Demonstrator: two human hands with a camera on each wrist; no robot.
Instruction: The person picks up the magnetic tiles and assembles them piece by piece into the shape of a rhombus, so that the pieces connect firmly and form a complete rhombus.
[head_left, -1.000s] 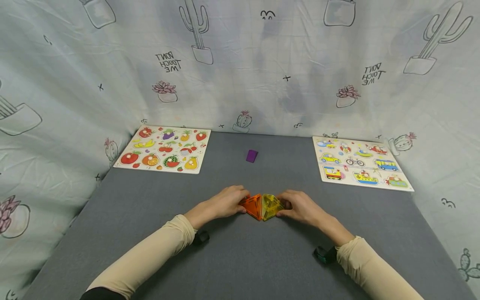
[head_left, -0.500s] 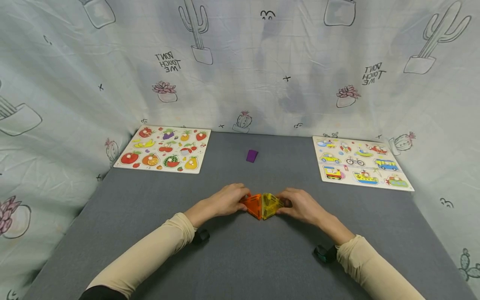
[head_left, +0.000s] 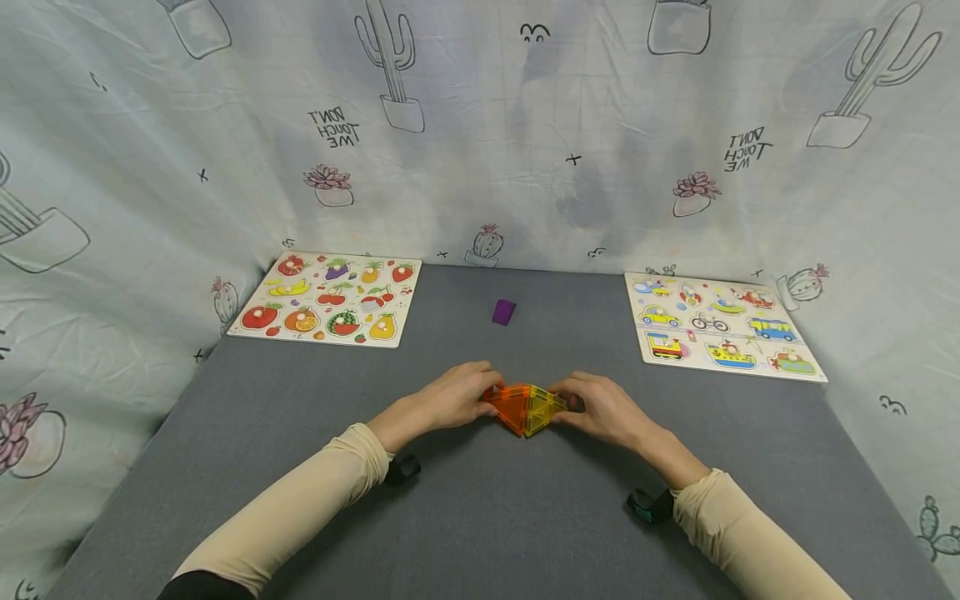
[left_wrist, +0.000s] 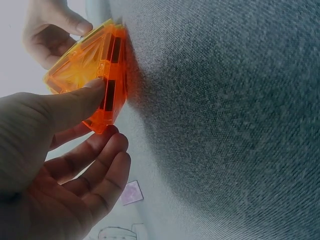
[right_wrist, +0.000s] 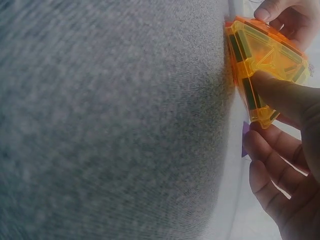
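Near the middle of the table, my left hand [head_left: 455,398] pinches an orange see-through magnetic tile shape [head_left: 511,407] with sloping triangular faces. From the other side my right hand [head_left: 598,407] grips a matching yellow magnetic tile shape [head_left: 542,409]. The two shapes meet along a seam, low over the table. In the left wrist view the thumb presses the face of the orange shape [left_wrist: 107,85], with fingertips at its lower corner. Seen from the right wrist, the thumb lies on the yellow shape [right_wrist: 255,60], and the orange one shows behind it.
Beyond the hands a small purple piece [head_left: 504,312] lies on the grey table [head_left: 480,517]. A fruit puzzle board [head_left: 326,298] is at the back left, and a vehicle puzzle board [head_left: 723,327] at the back right. A patterned curtain [head_left: 480,142] hangs behind.
The thin gap between the orange and yellow shapes has closed along their upper edges, and both appear tilted differently. Both hands have shifted slightly away from the body.
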